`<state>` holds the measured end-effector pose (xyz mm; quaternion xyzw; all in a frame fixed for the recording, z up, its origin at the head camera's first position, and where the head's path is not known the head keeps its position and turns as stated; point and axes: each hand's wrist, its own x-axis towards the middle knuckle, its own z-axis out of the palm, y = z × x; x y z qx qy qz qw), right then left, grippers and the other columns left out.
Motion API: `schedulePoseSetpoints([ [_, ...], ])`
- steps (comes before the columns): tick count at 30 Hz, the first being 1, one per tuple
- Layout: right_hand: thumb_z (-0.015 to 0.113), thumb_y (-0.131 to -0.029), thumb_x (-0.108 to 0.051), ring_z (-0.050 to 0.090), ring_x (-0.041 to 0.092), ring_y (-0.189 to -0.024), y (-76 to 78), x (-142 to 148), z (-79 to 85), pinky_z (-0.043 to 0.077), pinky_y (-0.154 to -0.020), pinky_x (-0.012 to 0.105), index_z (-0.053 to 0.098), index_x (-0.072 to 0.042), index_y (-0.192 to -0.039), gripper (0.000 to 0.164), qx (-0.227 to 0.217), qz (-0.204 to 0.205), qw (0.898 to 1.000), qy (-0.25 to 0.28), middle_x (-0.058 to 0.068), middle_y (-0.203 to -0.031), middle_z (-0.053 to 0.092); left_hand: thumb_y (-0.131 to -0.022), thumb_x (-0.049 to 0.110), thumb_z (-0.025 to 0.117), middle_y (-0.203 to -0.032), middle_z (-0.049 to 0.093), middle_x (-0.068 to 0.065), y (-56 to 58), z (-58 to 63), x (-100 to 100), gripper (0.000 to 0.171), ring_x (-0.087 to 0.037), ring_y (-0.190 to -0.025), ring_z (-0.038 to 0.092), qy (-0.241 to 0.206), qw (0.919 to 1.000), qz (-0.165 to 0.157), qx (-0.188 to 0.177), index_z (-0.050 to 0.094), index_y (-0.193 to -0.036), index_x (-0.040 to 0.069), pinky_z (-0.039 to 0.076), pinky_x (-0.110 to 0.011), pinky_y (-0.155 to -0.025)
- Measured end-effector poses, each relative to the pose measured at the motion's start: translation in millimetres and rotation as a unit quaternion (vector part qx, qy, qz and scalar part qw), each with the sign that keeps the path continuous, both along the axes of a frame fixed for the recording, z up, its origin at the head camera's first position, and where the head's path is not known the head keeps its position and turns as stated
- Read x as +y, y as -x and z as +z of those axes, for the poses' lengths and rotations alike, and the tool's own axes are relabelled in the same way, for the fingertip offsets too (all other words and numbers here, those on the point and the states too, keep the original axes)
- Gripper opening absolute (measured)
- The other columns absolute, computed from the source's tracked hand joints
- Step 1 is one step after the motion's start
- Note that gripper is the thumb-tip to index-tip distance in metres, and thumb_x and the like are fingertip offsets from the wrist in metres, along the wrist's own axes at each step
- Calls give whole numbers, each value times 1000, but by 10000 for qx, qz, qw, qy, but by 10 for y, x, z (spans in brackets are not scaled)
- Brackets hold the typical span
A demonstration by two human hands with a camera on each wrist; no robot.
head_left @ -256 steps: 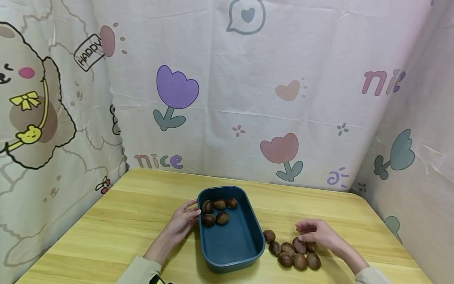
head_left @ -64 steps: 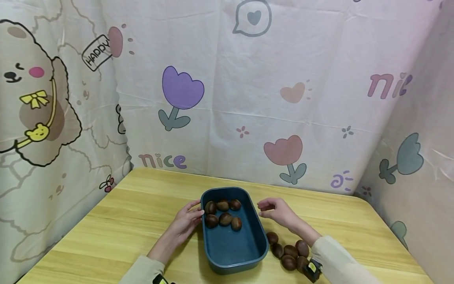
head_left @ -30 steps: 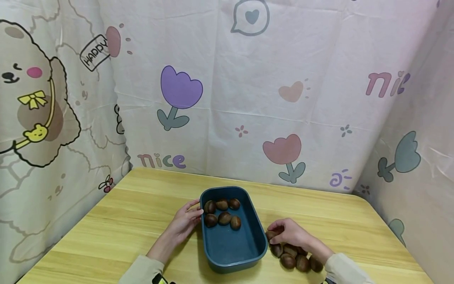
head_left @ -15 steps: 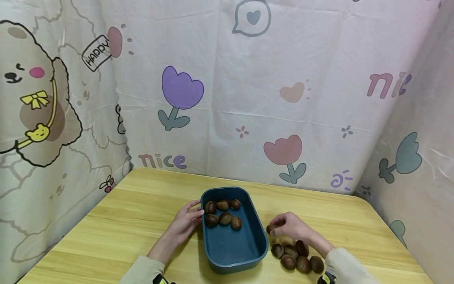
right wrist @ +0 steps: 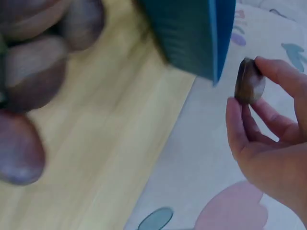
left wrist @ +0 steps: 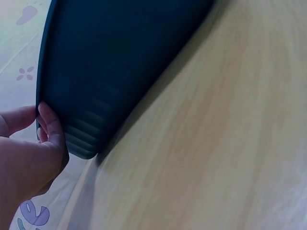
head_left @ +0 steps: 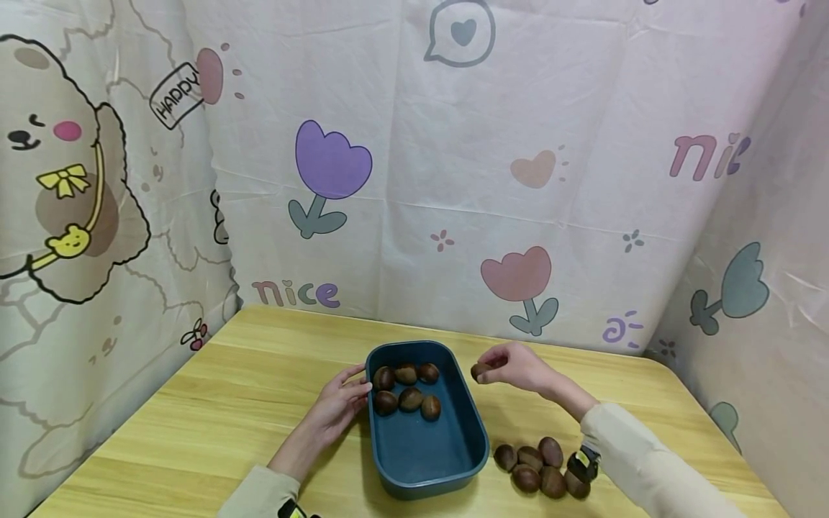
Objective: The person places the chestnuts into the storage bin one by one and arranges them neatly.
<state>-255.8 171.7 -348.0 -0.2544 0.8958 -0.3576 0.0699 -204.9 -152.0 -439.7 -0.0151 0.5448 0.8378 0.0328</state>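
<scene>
My right hand pinches a chestnut between thumb and fingertips, raised just beyond the right rim of a dark blue plastic box. In the right wrist view the chestnut shows one flat side and stands apart from the box wall. My left hand holds the box's left rim near its far end. Its thumb and fingertips meet at the rim in the left wrist view. Inside the box, several brown chestnuts lie in two rows of three toward the far end.
On the wooden table, several loose chestnuts lie clustered right of the box, below my right forearm. A black wrist strap overlaps one of them in the head view. A printed cloth hangs behind and at both sides.
My right hand has lifted the chestnut nearest the box from the pile and carried it away from me, up beside the far right rim. The left hand and box stay in place.
</scene>
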Motion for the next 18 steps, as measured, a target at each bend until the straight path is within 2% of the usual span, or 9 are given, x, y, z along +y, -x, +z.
schedulePoseSetpoints([
  [3,74,-85,-22,63,17,-88,8,-127,71,51,-82,40,71,-4,-107,28,-383,317,9987,141,2,-97,69,-94,-6,50,-99,56,-7,-3,2,-1,51,-8,-77,55,24,10000,-8,1,30,-141,-8,46,-22,-72],
  [7,72,-88,-20,63,18,-89,0,-317,85,50,-85,41,71,-5,-107,24,-815,747,9936,248,2,-97,69,-95,-5,51,-99,56,-7,-15,2,-13,50,-8,-78,55,52,10000,9,13,30,-141,-8,46,-22,-72],
  [18,75,-85,-15,60,15,-81,-53,-784,-13,52,-75,30,72,-5,-105,22,-853,1298,9878,-80,0,-93,68,-94,-4,53,-98,56,-6,-17,-3,-23,52,-8,-77,56,21,10000,-63,58,30,-141,-8,47,-22,-73],
])
